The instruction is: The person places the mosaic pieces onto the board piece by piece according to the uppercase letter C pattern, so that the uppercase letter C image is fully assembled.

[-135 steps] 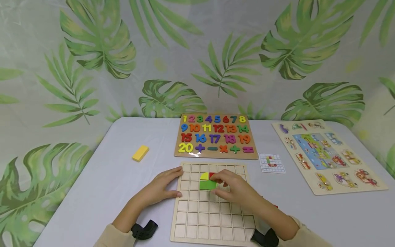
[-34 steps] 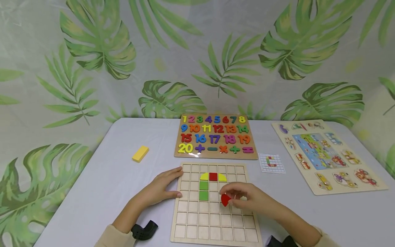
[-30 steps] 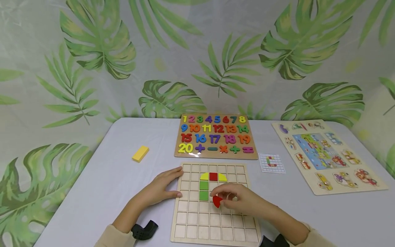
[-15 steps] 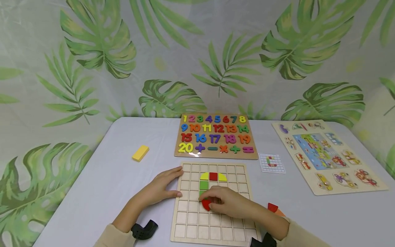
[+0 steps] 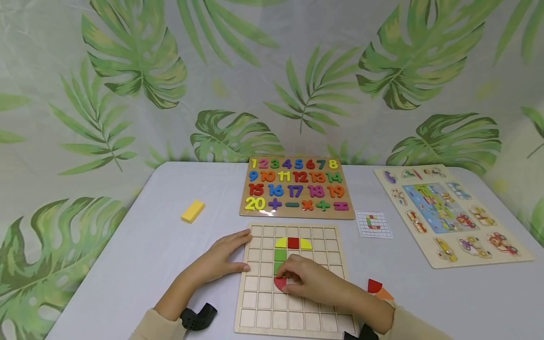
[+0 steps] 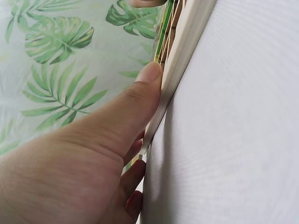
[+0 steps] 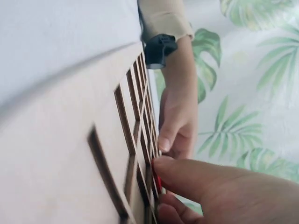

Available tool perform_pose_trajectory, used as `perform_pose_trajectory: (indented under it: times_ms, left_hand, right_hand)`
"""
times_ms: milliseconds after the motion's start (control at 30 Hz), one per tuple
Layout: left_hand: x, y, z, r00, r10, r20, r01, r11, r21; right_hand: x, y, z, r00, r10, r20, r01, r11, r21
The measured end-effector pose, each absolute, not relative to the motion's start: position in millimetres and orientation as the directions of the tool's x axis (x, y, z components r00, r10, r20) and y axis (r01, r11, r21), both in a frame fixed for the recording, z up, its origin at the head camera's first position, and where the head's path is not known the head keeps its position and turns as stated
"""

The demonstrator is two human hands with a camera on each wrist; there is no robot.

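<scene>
A square wooden grid board [image 5: 263, 300] lies on the table. My left hand [image 5: 218, 257] rests against its left edge, thumb and fingers spread and fairly straight; the left wrist view shows the thumb [image 6: 149, 74] touching the rim. With thumb and fingertips my right hand [image 5: 314, 281] pinches a red quarter-circle piece [image 5: 279, 283], set in a cell just below the green squares [image 5: 280, 255]. The lower green square is partly hidden by that hand. In the top row of pieces, a red square [image 5: 293, 243] sits between two yellow quarter-circles [image 5: 306, 244].
Right of the board lie another red piece [image 5: 374, 285] and an orange piece [image 5: 384, 293], partly behind the right forearm. A pattern card [image 5: 374, 224], a number puzzle [image 5: 297, 184] and a picture puzzle board [image 5: 450, 217] stand farther back. A yellow block [image 5: 193, 211] is at left.
After yellow, red and green pieces came to lie in the grid, my right hand has brought the red quarter-circle leftward and down into the cell under the green squares. The left hand has stayed still.
</scene>
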State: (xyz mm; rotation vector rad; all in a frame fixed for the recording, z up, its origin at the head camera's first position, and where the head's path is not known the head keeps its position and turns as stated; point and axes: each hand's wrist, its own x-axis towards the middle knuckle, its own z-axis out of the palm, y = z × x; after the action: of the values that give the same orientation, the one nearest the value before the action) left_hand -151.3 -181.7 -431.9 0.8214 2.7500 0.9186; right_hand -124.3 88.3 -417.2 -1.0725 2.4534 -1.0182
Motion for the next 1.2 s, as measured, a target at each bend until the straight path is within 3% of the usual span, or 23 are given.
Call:
perform_pose_trajectory:
  times_ms: [300,500,667,867,1067,1200]
  left_hand:
    - [-151,-182,-433,-0.843,0.535,0.048,0.456,0.667,0.589]
    - [-151,-182,-433,-0.845,0.533,0.045,0.452,0.666,0.593]
    - [-151,-182,-433,-0.844,0.534,0.047,0.455,0.669,0.588]
    - [-151,-182,-432,-0.843,0.536,0.049,0.458,0.668,0.587]
    - [-151,-182,-433,-0.844,0.534,0.05,0.458,0.667,0.588]
    - [-151,-181,-433,-0.843,0.535,0.05,0.458,0.666,0.588]
  right_hand:
    - [-120,89,-414,-0.698,-0.716,0.026,-0.549,0.511,-0.661]
    - [-114,103,-393,-0.735,-0.677,-0.037,-0.444,0.523,-0.728]
    - [-104,132,-376,-0.776,-0.621,0.107,-0.47,0.457,-0.755]
    - [-89,175,-368,-0.794,-0.51,0.33,-0.583,0.489,-0.648]
    - [-74,212,-375,-0.88,-0.388,0.275,-0.462,0.561,-0.687]
    - [-68,231,-388,-0.902,-0.349,0.256,-0.429,0.654,-0.623]
